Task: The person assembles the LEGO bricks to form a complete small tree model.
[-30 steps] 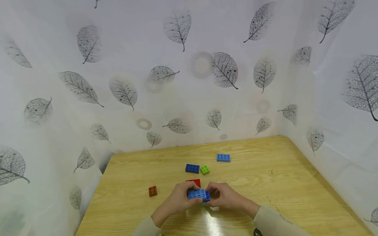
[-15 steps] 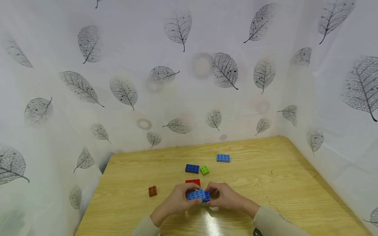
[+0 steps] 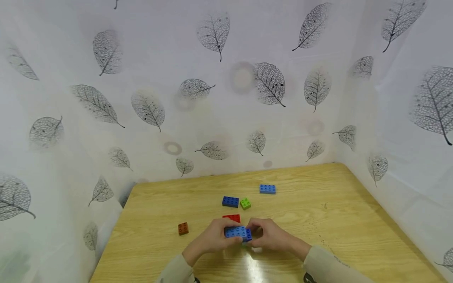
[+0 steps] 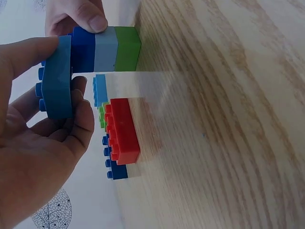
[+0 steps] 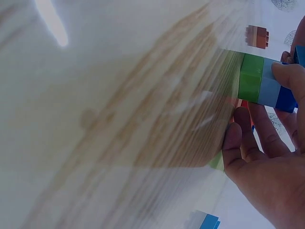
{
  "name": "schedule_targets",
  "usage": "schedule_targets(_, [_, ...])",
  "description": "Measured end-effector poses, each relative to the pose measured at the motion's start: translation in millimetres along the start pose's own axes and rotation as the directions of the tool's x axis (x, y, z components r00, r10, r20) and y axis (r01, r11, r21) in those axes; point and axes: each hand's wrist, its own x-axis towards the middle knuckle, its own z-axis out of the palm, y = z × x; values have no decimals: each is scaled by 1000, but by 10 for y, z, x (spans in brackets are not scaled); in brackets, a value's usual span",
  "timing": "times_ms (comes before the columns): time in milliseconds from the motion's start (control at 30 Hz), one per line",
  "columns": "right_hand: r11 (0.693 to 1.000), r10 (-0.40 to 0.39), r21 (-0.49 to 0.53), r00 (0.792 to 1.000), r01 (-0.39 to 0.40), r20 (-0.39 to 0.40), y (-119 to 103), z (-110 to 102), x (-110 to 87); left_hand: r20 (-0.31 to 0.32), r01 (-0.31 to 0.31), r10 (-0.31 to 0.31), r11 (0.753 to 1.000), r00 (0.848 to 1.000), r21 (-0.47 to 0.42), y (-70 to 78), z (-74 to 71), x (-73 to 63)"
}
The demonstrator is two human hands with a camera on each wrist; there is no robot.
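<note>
My left hand (image 3: pixel 214 237) pinches a blue toy building brick (image 4: pixel 58 88) between thumb and fingers, studs facing up. That brick overlaps the top of a small stack, sticking out to the left; whether the two are pressed together I cannot tell. From the top down, the stack has a dark blue brick (image 4: pixel 85 52), a light blue brick (image 4: pixel 106 50) and a green brick (image 5: pixel 250 78), which stands on the table. My right hand (image 3: pixel 270 235) grips the stack from the right, its thumb against the light blue and dark blue bricks.
Behind my hands lies a red brick (image 3: pixel 231 217). Farther back are a dark blue brick (image 3: pixel 231 202), a small green brick (image 3: pixel 245 203) and a blue brick (image 3: pixel 267 189). An orange-brown brick (image 3: pixel 183 228) sits left on the wooden table (image 3: pixel 155 208). Leaf-printed curtain (image 3: pixel 226 118) surrounds the table.
The blue brick in my left hand tilted slightly half a second ago and is more level now. My right hand stays on the stack, nearly still.
</note>
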Motion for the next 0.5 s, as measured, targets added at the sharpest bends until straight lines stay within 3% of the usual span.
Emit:
schedule_targets(300, [1000, 15, 0, 1000, -15, 12, -24, -15, 4, 29, 19, -18, 999, 999, -32, 3, -28, 21])
schedule_targets(500, [1000, 16, 18, 1000, -16, 10, -26, -7, 0, -19, 27, -29, 995, 999, -97, -91, 64, -11])
